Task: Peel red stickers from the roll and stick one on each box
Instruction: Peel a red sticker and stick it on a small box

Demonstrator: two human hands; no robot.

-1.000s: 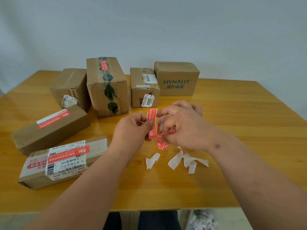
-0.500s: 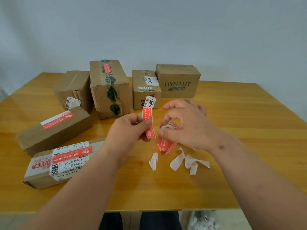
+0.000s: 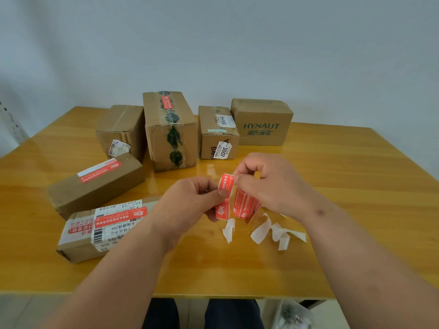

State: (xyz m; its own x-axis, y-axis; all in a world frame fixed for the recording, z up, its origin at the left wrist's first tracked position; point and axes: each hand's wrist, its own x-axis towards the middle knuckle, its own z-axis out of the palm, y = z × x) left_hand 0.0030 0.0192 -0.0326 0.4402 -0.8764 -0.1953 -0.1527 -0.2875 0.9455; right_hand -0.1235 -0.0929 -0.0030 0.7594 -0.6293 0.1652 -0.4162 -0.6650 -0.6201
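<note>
My left hand (image 3: 190, 200) pinches a loose red sticker (image 3: 224, 198) upright above the table's middle. My right hand (image 3: 268, 184) pinches the sticker's top edge and holds the red sticker roll (image 3: 244, 206) under its palm. Several cardboard boxes stand on the left and at the back. Red stickers show on the tall box (image 3: 169, 129), the flat brown box (image 3: 95, 184) and the labelled box (image 3: 104, 231). I see no red sticker on the back left box (image 3: 121, 129), the BAHA box (image 3: 217, 134) or the HYNAUT box (image 3: 261, 122).
White backing strips (image 3: 268, 230) lie curled on the wooden table (image 3: 344, 181) just below my hands. A pale wall rises behind the boxes. My legs show beneath the table's front edge.
My right hand rose from the roll to the sticker's top edge. My left hand stayed at the middle with the sticker. The camera tilted up slightly.
</note>
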